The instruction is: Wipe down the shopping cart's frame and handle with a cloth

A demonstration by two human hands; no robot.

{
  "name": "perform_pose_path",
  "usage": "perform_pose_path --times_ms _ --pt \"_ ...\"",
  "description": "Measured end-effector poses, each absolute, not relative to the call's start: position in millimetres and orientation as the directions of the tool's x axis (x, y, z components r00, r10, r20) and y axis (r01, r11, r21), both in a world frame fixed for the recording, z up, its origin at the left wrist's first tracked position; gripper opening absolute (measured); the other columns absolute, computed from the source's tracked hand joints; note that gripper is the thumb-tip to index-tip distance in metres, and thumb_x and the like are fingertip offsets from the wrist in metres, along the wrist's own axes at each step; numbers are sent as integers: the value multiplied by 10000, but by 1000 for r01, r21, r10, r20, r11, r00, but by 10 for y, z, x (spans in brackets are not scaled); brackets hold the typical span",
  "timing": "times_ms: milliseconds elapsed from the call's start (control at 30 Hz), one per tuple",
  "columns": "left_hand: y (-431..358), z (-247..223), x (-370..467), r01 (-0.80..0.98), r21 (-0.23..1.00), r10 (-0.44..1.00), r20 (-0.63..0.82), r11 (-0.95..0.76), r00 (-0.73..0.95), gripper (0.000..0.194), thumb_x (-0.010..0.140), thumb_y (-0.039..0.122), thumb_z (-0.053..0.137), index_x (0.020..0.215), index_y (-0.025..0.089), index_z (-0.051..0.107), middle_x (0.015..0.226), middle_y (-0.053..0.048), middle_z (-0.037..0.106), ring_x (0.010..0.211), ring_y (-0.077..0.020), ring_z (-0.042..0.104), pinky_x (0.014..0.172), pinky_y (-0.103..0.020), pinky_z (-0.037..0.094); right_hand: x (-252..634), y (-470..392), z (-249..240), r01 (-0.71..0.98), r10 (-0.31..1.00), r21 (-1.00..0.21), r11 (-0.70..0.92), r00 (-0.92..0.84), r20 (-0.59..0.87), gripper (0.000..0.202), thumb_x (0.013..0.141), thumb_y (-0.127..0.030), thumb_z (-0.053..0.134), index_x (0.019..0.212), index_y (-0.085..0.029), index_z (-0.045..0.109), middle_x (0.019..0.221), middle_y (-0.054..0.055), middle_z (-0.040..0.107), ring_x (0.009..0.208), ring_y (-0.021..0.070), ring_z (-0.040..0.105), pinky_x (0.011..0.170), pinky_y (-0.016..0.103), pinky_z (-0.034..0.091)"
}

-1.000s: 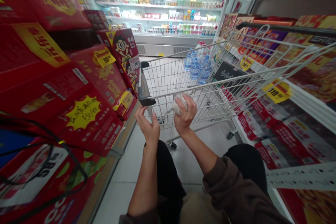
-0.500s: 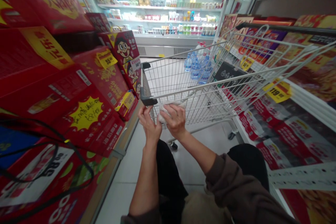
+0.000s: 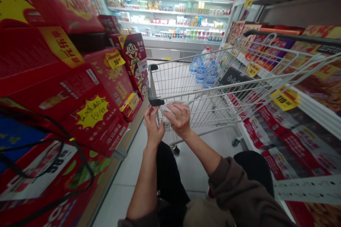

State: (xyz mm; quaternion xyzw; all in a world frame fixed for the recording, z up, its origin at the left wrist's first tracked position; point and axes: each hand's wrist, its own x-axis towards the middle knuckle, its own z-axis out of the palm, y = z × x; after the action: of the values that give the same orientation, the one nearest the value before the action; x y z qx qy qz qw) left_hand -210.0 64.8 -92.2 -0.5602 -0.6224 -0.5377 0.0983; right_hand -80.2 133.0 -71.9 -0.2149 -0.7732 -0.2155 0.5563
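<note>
A wire shopping cart [image 3: 202, 94] stands ahead of me, its narrow front end nearest on the left. My left hand [image 3: 153, 127] has its fingers curled round the cart's front edge, just below the black plastic corner guard [image 3: 156, 101]. Pressed to the basket's wire side, right beside that corner, is a white cloth [image 3: 167, 117]. My right hand [image 3: 181, 118] is closed over the cloth, fingers bent and palm toward the wires. Some of the cloth is hidden under the fingers.
Red gift boxes [image 3: 87, 110] are stacked along the left, with a black cable [image 3: 80, 156] in front. Shelves [image 3: 314, 95] of packaged goods line the right. Bottled water packs [image 3: 205, 72] stand on the floor beyond the cart, before a lit refrigerated case [image 3: 170, 17]. The cart has caster wheels [image 3: 175, 149].
The view has shifted slightly, so most things sit a little to the right and lower. My right hand and the cloth remain at the cart's corner; the left hand keeps its hold.
</note>
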Motion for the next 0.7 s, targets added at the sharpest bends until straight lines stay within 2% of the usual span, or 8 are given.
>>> perform_pose_path --times_ms 100,167,233,300,400,500,567,700 --pt "689 -888 -2219 748 611 502 747 -259 -436 439 1028 480 446 1359 206 540 1366 -160 570 1349 -275 531 1162 -479 419 -814 1328 -621 609 119 89 788 -292 949 208 1008 -237 641 1170 -337 726 1301 9 753 1340 186 597 1128 399 410" --pt "738 -776 -2322 737 614 396 774 -283 -493 455 1046 485 421 1381 196 526 1360 -158 576 1340 -258 535 1157 -449 427 -829 1301 -617 623 96 103 775 -278 956 183 994 -218 664 1136 -313 730 1302 13 757 1347 194 594 1128 400 409" --pt "800 -600 -2440 748 582 368 804 -320 -468 491 1065 494 376 1425 191 517 1418 -159 556 1384 -250 507 1192 -442 396 -829 1256 -673 607 61 131 783 -286 956 137 983 -203 679 1074 -289 735 1248 12 777 1299 189 621 1100 383 421" --pt "874 -406 -2560 744 545 480 808 -387 -341 522 1092 494 264 1408 203 561 1455 -136 561 1426 -237 484 1248 -451 331 -824 1209 -743 593 78 115 797 -289 954 132 985 -189 670 1057 -278 735 1205 18 787 1261 182 637 1075 371 430" --pt "999 -196 -2699 696 548 665 734 -464 -135 649 1089 560 128 1174 221 675 1341 -101 637 1460 -233 464 1271 -457 306 -859 1176 -788 617 128 58 784 -253 959 180 990 -193 657 1117 -298 729 1236 31 775 1289 186 623 1095 382 425" --pt "1102 -125 -2756 671 563 697 711 -483 -95 738 1037 693 64 937 231 631 1116 -102 670 1367 -246 525 1228 -453 369 -941 1184 -783 650 120 64 757 -235 965 194 982 -205 676 1138 -310 720 1280 28 763 1327 196 607 1118 397 416" --pt "1139 -119 -2767 675 563 702 706 -476 -95 747 1004 751 50 884 242 584 1035 -101 656 1299 -255 547 1198 -457 398 -969 1179 -800 640 113 72 765 -242 964 169 972 -198 694 1107 -296 719 1254 28 772 1317 196 615 1102 392 419" --pt "1158 -114 -2791 661 591 741 667 -462 -79 713 1007 750 79 848 252 563 994 -101 640 1265 -258 551 1183 -440 408 -961 1100 -853 583 118 79 808 -292 949 112 972 -190 692 1049 -267 717 1175 31 789 1234 193 650 1049 376 436"
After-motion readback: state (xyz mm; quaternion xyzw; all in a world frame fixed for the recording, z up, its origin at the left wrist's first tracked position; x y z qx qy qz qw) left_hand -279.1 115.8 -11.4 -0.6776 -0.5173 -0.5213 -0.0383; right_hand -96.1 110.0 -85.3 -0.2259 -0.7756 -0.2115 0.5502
